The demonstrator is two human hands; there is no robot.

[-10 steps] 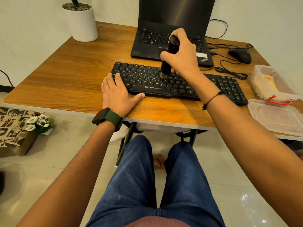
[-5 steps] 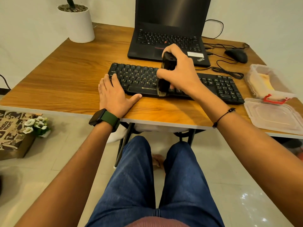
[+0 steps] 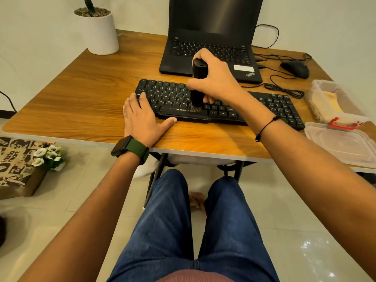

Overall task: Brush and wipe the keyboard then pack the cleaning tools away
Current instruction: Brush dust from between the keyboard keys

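Flat on the table [image 3: 67, 98], the left hand [image 3: 142, 121] lies with straight fingers against the black keyboard [image 3: 274, 107] at its 8 o'clock corner, likely to pin it in place. Just beyond, the right hand [image 3: 215, 78] grips the black brush [image 3: 198, 82] upright, bristles on the space bar. At 3 o'clock sit an open plastic container [image 3: 317, 86] of cloths and its lid [image 3: 341, 143], presumably awaiting packing; a laptop [image 3: 211, 21] stands at 12.

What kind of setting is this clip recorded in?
Probably a home desk or small home office: a wooden table against a plain wall carries a laptop and a potted plant, while a printed paper shopping bag sits on the tiled floor.
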